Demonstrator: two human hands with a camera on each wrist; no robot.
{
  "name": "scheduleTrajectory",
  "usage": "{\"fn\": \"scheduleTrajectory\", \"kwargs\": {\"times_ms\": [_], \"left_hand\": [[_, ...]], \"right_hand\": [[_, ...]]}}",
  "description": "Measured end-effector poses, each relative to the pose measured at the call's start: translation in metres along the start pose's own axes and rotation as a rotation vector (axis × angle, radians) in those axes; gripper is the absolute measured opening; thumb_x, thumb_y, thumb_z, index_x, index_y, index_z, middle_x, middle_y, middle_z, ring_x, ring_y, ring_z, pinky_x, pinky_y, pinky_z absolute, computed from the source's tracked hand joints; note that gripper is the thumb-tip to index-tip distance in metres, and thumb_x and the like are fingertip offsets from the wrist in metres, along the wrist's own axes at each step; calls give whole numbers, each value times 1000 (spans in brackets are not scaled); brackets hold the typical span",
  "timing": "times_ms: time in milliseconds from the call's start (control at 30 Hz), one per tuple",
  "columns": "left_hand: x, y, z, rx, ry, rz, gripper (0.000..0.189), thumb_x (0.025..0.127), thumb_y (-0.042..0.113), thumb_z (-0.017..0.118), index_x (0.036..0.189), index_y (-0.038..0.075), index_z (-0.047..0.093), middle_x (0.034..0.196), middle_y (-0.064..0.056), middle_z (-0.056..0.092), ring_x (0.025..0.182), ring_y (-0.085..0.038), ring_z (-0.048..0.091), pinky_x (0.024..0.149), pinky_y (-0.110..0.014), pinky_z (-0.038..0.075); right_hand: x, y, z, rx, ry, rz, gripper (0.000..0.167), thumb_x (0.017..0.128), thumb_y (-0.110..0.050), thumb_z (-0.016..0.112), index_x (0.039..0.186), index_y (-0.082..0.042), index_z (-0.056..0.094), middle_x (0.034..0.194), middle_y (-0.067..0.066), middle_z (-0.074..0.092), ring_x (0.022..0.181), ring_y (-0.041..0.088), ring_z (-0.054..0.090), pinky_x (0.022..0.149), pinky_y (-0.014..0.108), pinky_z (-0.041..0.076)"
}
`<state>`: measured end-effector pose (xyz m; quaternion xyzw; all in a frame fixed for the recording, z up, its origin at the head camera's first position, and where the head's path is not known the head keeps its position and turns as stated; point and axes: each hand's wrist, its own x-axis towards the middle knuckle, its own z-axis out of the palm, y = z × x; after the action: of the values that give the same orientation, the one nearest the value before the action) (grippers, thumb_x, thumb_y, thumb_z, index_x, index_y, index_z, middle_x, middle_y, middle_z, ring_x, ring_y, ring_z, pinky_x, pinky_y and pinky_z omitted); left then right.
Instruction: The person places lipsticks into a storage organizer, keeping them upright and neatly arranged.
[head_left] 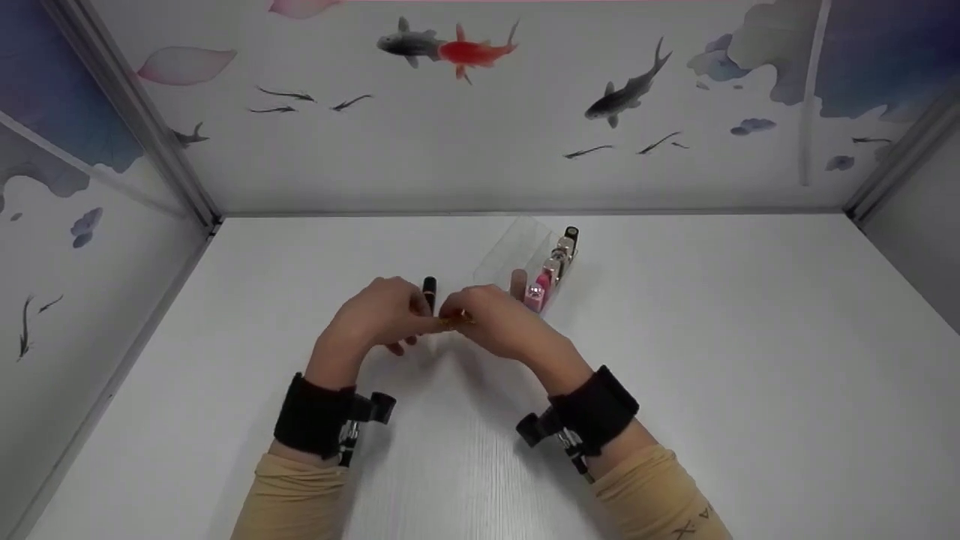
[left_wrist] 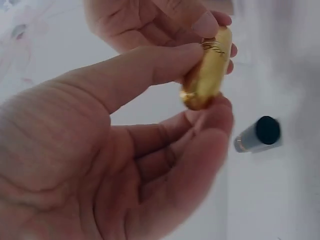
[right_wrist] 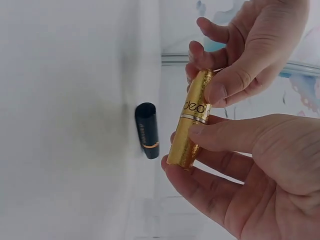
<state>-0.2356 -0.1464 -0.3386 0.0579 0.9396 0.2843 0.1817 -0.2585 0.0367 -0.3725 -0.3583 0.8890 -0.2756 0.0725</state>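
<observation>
Between both hands is a gold lipstick tube (right_wrist: 191,120) with dark lettering and a silver band around its middle. My left hand (head_left: 386,311) pinches the lettered end between thumb and fingers. The other end is gripped by my right hand (head_left: 491,319), its thumb lying along the gold side. In the head view the fingers hide most of the tube (head_left: 455,321). Just beyond the left fingers, a black lipstick tube (head_left: 430,289) with a thin gold band stands upright on the white table; it also shows in the left wrist view (left_wrist: 265,131).
A clear plastic organizer (head_left: 514,244) sits behind the right hand, with several lipsticks in a row along its right side. Toward its front are a pink tube (head_left: 536,295) and a brownish tube (head_left: 518,283). Printed panels (head_left: 480,150) enclose the table (head_left: 750,337) at the back and sides.
</observation>
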Motion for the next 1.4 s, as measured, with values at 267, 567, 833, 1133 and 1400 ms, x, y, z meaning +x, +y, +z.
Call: {"fn": "scheduleTrajectory", "kwargs": {"times_ms": [267, 567, 833, 1133, 1400], "left_hand": [[5, 22, 2, -236, 312, 202, 29, 92, 28, 72, 115, 13, 64, 103, -4, 71, 88, -17, 73, 70, -28, 60], [19, 53, 23, -365, 628, 493, 38, 91, 20, 73, 126, 14, 61, 116, -3, 70, 107, -13, 71, 82, -22, 60], [27, 77, 36, -388, 702, 543, 30, 93, 14, 70, 123, 13, 66, 118, -2, 67, 108, -11, 65, 89, -20, 57], [37, 86, 43, -410, 733, 529, 28, 93, 19, 71, 121, 14, 69, 116, 0, 72, 107, -10, 68, 89, -21, 57], [42, 85, 45, -327, 796, 510, 26, 93, 24, 71, 117, 15, 70, 111, 0, 73, 99, -9, 70, 86, -20, 58]], "right_hand": [[-18, 2, -37, 108, 149, 27, 23, 98, -16, 64, 120, -9, 68, 105, 7, 73, 97, 19, 69, 85, 36, 57], [-36, 3, -64, 169, 370, 78, 38, 96, -13, 66, 134, -12, 59, 112, 7, 75, 100, 20, 71, 92, 37, 58], [-45, 6, -75, 107, 550, 73, 32, 97, -12, 64, 130, -10, 63, 123, 8, 69, 105, 22, 71, 90, 35, 59], [-47, 11, -77, 57, 620, 85, 29, 98, -11, 63, 127, -7, 65, 122, 10, 69, 104, 23, 71, 89, 35, 60], [-46, 16, -77, 54, 633, 60, 27, 99, -11, 62, 125, -8, 66, 119, 9, 71, 103, 22, 71, 85, 35, 61]]}}
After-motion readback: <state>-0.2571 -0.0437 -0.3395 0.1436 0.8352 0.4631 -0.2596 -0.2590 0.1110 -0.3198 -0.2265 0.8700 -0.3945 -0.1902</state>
